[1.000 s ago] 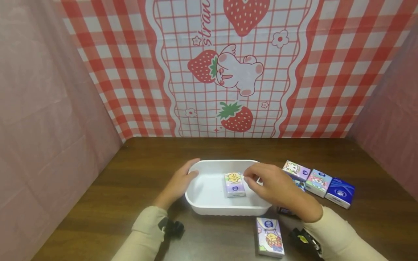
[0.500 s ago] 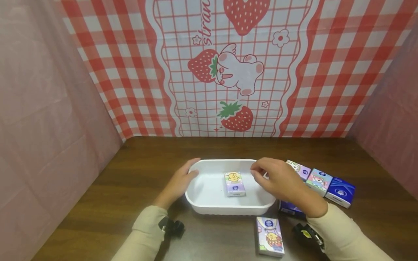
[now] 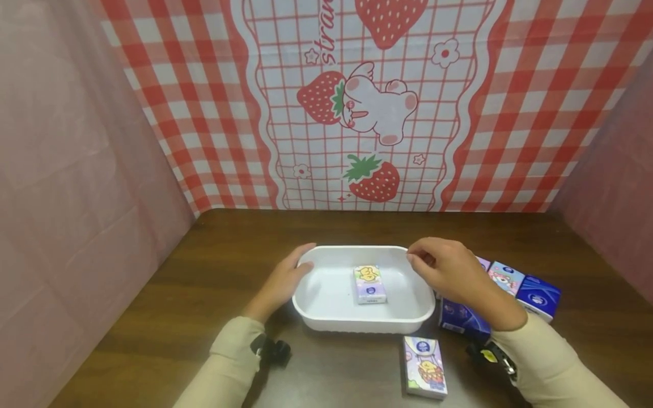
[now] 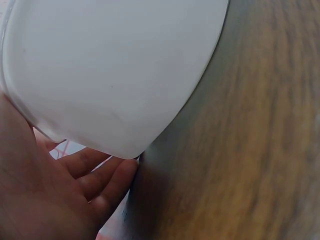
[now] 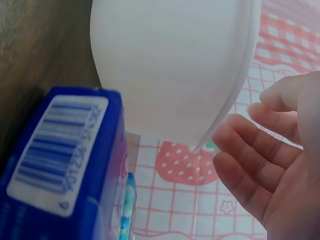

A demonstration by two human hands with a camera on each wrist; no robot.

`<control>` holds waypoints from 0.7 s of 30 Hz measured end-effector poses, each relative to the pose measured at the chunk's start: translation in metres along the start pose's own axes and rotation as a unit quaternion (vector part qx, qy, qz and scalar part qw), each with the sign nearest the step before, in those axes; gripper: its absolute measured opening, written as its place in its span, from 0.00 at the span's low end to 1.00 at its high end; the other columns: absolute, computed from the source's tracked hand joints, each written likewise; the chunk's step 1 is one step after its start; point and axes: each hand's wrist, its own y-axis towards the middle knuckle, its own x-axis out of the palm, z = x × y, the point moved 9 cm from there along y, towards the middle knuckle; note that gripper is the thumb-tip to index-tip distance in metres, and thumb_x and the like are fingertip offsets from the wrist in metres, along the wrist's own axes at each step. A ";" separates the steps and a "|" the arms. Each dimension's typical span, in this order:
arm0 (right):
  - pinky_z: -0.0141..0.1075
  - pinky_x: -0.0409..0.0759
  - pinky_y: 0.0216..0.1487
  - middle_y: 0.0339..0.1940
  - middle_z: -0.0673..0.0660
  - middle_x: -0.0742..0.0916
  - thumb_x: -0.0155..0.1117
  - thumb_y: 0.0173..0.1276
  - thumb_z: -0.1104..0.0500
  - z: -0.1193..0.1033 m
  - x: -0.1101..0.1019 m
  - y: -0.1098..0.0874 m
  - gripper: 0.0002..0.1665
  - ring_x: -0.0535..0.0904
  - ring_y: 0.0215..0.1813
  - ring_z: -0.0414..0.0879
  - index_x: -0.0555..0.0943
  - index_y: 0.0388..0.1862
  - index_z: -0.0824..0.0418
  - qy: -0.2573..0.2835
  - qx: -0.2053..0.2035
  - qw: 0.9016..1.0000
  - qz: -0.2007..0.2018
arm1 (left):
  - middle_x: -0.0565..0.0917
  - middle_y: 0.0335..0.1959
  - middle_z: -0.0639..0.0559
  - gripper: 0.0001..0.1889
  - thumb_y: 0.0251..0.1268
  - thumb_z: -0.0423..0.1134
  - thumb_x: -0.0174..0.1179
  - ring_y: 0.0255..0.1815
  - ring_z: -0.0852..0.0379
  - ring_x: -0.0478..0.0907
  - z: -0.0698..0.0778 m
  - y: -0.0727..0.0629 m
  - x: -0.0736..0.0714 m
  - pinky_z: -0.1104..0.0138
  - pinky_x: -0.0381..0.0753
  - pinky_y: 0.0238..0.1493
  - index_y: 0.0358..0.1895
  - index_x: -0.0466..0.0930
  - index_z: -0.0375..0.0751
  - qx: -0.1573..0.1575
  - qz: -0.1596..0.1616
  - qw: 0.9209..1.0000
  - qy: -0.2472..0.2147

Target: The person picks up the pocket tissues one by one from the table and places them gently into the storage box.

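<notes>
A white plastic basin (image 3: pixel 357 326) stands on the table, with one small cartoon-printed tissue pack (image 3: pixel 370 285) lying inside. My left hand (image 3: pixel 280 283) holds the basin's left end, thumb on the rim and fingers along the outer wall (image 4: pixel 120 90). At the opposite end, my right hand (image 3: pixel 451 272) hovers by the rim with loosely bent fingers. The right wrist view has that hand (image 5: pixel 277 160) holding nothing, thumb apart from the fingers. Below it, a dark blue tissue pack (image 3: pixel 461 318) lies beside the basin, its barcode facing the right wrist camera.
Right of the basin, partly behind the right hand, lie a bear-printed pack (image 3: pixel 505 277), a blue pack (image 3: pixel 538 297) and a corner of a lilac one (image 3: pixel 483 262). Another cartoon pack (image 3: pixel 425 367) lies in front. A strawberry-print cloth (image 3: pixel 377 107) hangs behind the table (image 3: pixel 245 226).
My right hand has moved rightward from beside the pack in the basin to the right rim, uncovering the dark blue pack. My left hand stays at the basin's left end.
</notes>
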 end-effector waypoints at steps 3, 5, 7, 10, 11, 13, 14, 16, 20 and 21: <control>0.43 0.86 0.40 0.36 0.48 0.87 0.68 0.69 0.55 0.005 -0.001 -0.001 0.09 0.80 0.35 0.42 0.86 0.45 0.56 0.008 0.012 1.000 -0.003 | 0.72 0.71 0.46 0.24 0.76 0.39 0.52 0.71 0.43 0.67 -0.001 0.000 0.000 0.44 0.62 0.71 0.73 0.70 0.49 -0.001 -0.001 1.000 0.002; 0.44 0.86 0.40 0.37 0.49 0.87 0.67 0.70 0.54 0.008 -0.002 -0.001 0.10 0.81 0.36 0.43 0.86 0.45 0.56 0.010 0.019 1.000 -0.005 | 0.72 0.71 0.46 0.24 0.76 0.39 0.52 0.71 0.43 0.67 -0.002 0.001 0.000 0.44 0.62 0.71 0.73 0.70 0.49 -0.004 0.000 1.000 0.001; 0.44 0.87 0.39 0.37 0.50 0.87 0.67 0.70 0.54 0.012 -0.004 -0.001 0.10 0.81 0.36 0.44 0.86 0.45 0.56 0.007 0.027 1.000 -0.003 | 0.72 0.71 0.46 0.23 0.77 0.39 0.52 0.71 0.44 0.67 -0.003 0.001 0.000 0.44 0.62 0.71 0.73 0.70 0.49 -0.004 0.000 1.000 0.001; 0.45 0.87 0.38 0.36 0.50 0.87 0.67 0.70 0.55 0.017 -0.007 -0.002 0.09 0.81 0.36 0.45 0.86 0.44 0.57 -0.004 0.035 0.999 0.002 | 0.72 0.71 0.46 0.23 0.77 0.39 0.52 0.70 0.43 0.67 -0.002 0.001 0.000 0.44 0.62 0.71 0.73 0.70 0.50 -0.003 0.000 1.000 0.001; 0.45 0.86 0.37 0.35 0.50 0.87 0.67 0.70 0.55 0.019 -0.008 -0.002 0.08 0.80 0.35 0.45 0.86 0.44 0.56 -0.009 0.038 0.999 0.003 | 0.72 0.71 0.46 0.24 0.77 0.39 0.52 0.71 0.43 0.67 -0.002 0.001 0.000 0.44 0.61 0.71 0.73 0.70 0.50 -0.001 -0.001 1.000 0.001; 0.45 0.86 0.37 0.35 0.50 0.86 0.67 0.69 0.55 0.022 -0.009 -0.002 0.08 0.80 0.35 0.45 0.86 0.44 0.56 -0.017 0.044 0.999 0.004 | 0.72 0.71 0.46 0.24 0.77 0.39 0.52 0.71 0.43 0.67 -0.001 0.001 0.000 0.44 0.61 0.71 0.73 0.70 0.49 0.000 -0.001 1.000 0.001; 0.46 0.86 0.37 0.34 0.50 0.86 0.67 0.69 0.55 0.023 -0.009 -0.001 0.08 0.80 0.35 0.45 0.86 0.43 0.56 -0.019 0.046 0.999 0.002 | 0.72 0.71 0.46 0.23 0.77 0.39 0.52 0.71 0.43 0.67 -0.001 0.001 0.000 0.44 0.61 0.71 0.73 0.70 0.49 0.001 -0.001 1.000 0.001; 0.45 0.86 0.37 0.35 0.50 0.86 0.67 0.69 0.54 0.026 -0.008 -0.001 0.08 0.80 0.36 0.45 0.85 0.44 0.55 -0.023 0.054 0.998 -0.004 | 0.72 0.71 0.45 0.23 0.77 0.39 0.52 0.71 0.43 0.67 -0.001 0.001 0.000 0.44 0.61 0.71 0.73 0.70 0.49 0.001 -0.001 1.000 0.000; 0.46 0.87 0.38 0.36 0.50 0.86 0.67 0.69 0.51 0.030 -0.007 -0.001 0.11 0.81 0.36 0.46 0.85 0.45 0.55 -0.026 0.073 0.997 -0.024 | 0.73 0.70 0.46 0.23 0.76 0.39 0.52 0.70 0.44 0.68 -0.001 0.001 0.000 0.45 0.62 0.71 0.72 0.70 0.49 -0.002 0.001 1.000 -0.003; 0.47 0.86 0.39 0.36 0.50 0.86 0.67 0.70 0.51 0.032 -0.007 -0.001 0.11 0.81 0.37 0.47 0.85 0.45 0.55 -0.028 0.079 0.996 -0.029 | 0.73 0.70 0.46 0.23 0.76 0.39 0.52 0.69 0.44 0.69 -0.001 0.001 0.000 0.45 0.63 0.71 0.72 0.70 0.49 -0.003 0.001 1.000 -0.004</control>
